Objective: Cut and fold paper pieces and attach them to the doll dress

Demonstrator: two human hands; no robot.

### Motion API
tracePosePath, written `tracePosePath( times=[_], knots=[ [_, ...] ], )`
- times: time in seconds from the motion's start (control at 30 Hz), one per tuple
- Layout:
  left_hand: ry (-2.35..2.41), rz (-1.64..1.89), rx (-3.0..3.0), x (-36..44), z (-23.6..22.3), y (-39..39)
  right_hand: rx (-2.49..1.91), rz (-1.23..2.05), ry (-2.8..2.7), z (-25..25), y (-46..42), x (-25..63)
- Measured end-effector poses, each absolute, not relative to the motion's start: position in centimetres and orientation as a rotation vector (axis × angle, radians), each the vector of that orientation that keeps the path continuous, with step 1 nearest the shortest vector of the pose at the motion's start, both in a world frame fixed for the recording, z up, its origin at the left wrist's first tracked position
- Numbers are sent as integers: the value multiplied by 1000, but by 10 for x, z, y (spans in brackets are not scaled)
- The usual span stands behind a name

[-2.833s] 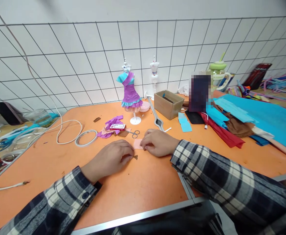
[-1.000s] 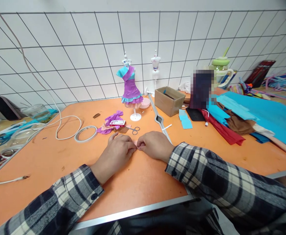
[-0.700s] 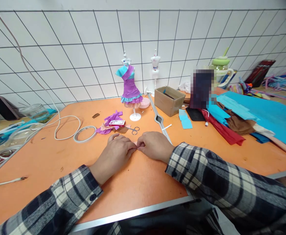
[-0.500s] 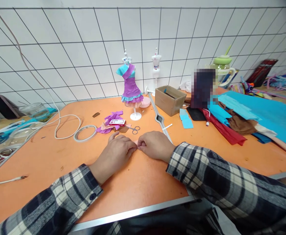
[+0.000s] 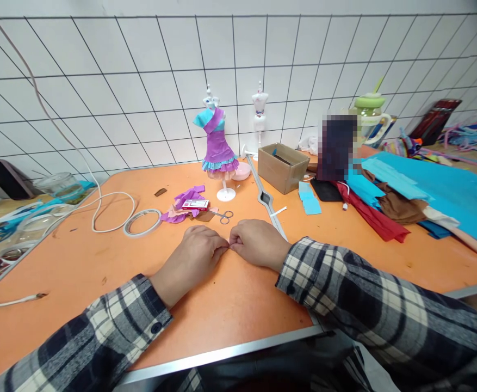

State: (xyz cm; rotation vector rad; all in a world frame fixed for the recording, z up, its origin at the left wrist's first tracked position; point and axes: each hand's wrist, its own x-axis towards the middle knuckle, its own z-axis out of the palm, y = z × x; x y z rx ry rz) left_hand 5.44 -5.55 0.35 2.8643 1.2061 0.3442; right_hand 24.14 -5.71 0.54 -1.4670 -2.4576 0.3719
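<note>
Over the orange table (image 5: 119,305), my left hand (image 5: 193,250) and my right hand (image 5: 260,245) meet fingertip to fingertip. Both are closed in a pinch. Whatever they hold between them is too small and too hidden to make out. Just beyond the fingers lie small scissors (image 5: 225,217), a red and white box (image 5: 196,205) and purple fabric scraps (image 5: 175,215). Farther back stands a mini dress form in a purple and blue ruffled dress (image 5: 217,144). A bare white dress form (image 5: 259,103) is to its right.
A tape roll (image 5: 129,226) and a white cable (image 5: 95,212) lie on the left. A cardboard box (image 5: 283,169), blue paper pieces (image 5: 309,198) and several coloured fabrics (image 5: 401,207) are on the right. A metal strip (image 5: 265,198) runs along the table joint. A tiled wall (image 5: 140,98) closes the back.
My left hand's raised finger has lowered toward the others. A pale pinkish bit seen between the hands earlier is now hidden. Both hands stay in nearly the same place.
</note>
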Motion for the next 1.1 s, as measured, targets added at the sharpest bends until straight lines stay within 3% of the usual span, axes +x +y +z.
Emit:
tracePosePath(
  times=[1.1],
  knots=[
    [1243,336,2842,58,7,-58,-1553,400,-2476,7,-57,241]
  ],
)
